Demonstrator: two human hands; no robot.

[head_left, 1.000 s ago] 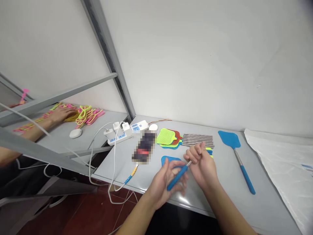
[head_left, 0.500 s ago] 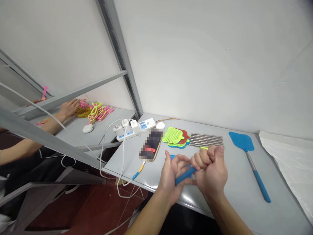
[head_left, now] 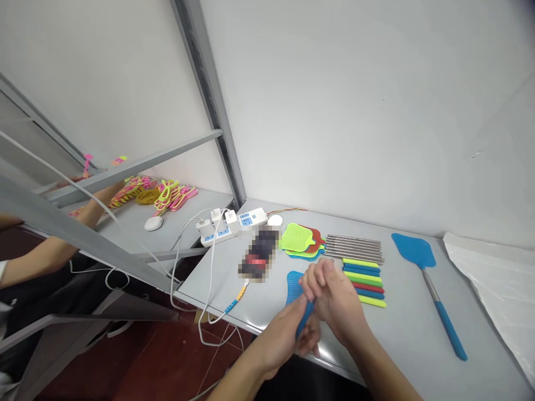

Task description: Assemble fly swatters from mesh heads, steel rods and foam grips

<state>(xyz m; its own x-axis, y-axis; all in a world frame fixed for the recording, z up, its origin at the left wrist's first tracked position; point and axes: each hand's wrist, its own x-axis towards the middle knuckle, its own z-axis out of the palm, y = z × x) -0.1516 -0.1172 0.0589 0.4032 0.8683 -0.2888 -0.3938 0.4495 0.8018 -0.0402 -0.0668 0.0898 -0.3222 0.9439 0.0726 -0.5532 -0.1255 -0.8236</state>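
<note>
At the far left, beyond a grey metal frame (head_left: 179, 143), another person's arm (head_left: 50, 250) reaches across a neighbouring surface toward pink and yellow cords (head_left: 178, 196); a white oval device (head_left: 154, 223) lies nearer the edge. Next come a power strip (head_left: 221, 234) with white plugs and a blurred-out phone (head_left: 259, 256) on its cable.

The left hand (head_left: 281, 337) is wrapped around a blue handle (head_left: 304, 322), thumb along its near side and fingers beneath; the handle slants up and away, above the table's (head_left: 401, 340) front edge. Just beyond the hands lies a blue mesh swatter head (head_left: 293, 285), partly covered by them, and behind that a stack of swatter heads (head_left: 297, 236) with a yellow-green one on top.

The right hand (head_left: 334, 301) is curled into a loose fist at the handle's upper end; what its fingers enclose I cannot tell. Behind it lie metal rods (head_left: 354, 248), and just beside it a row of coloured handles (head_left: 363, 282).

Farther right, a whole blue swatter (head_left: 434, 295) lies near a white plastic sheet (head_left: 493, 284).
</note>
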